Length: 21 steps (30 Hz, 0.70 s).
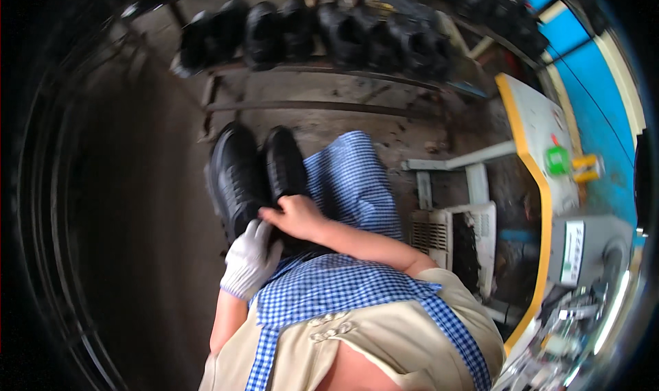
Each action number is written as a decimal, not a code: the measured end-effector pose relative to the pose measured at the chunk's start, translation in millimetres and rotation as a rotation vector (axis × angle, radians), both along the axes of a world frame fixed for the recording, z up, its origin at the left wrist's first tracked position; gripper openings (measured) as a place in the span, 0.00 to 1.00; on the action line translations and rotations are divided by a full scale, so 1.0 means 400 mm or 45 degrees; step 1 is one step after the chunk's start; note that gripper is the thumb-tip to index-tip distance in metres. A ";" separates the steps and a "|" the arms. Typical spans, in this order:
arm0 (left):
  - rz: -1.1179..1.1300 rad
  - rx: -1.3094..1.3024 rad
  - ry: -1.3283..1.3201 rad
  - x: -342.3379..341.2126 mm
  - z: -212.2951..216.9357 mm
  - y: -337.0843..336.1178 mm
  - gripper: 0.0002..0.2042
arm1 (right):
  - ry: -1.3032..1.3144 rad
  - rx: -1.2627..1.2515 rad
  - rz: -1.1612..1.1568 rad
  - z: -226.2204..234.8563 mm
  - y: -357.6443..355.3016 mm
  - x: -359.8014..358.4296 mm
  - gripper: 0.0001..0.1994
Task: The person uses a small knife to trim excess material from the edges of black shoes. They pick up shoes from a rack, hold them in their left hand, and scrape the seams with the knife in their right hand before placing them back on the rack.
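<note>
Two black lace-up shoes lie side by side in front of my lap, toes pointing away. The left shoe (237,173) looks larger and nearer; the right shoe (285,163) lies close beside it. My left hand (251,259), in a white knit glove, is closed at the heel end of the left shoe. Bare, my right hand (300,217) reaches across from the right, its fingertips closed at the left shoe's opening and its palm over the back of the right shoe. What the fingertips pinch there is too small to make out.
Several black shoes (264,38) stand on a low rack (316,67) ahead. At right is a yellow-edged table (534,158) with a green container (557,160) and a grey machine (594,243). A white plastic crate (484,247) sits below. Blue checked cloth (353,178) covers my lap.
</note>
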<state>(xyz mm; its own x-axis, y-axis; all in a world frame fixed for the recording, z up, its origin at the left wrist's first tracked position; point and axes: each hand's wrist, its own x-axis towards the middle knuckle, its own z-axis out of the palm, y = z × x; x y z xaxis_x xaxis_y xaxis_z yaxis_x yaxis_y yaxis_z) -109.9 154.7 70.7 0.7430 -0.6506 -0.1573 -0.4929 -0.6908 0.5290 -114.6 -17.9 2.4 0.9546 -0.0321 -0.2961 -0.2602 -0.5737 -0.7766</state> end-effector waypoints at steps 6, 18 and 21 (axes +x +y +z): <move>-0.149 -0.039 0.026 -0.009 -0.005 0.011 0.14 | -0.073 -0.100 0.092 -0.035 0.025 0.008 0.27; 0.124 -1.092 0.222 0.055 0.106 -0.005 0.07 | -0.395 0.417 -0.585 -0.021 -0.341 -0.106 0.12; 0.202 -1.035 0.208 0.079 0.074 -0.002 0.07 | -0.523 0.303 -0.915 0.007 -0.552 -0.210 0.13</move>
<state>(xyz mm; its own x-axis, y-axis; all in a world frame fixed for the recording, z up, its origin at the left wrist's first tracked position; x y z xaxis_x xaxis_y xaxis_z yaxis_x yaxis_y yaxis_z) -78.2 153.9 100.3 0.8439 -0.4973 0.2015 -0.2963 -0.1189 0.9477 -198.6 -238.9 5.1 0.7594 -0.6506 -0.0074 -0.1698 -0.1873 -0.9675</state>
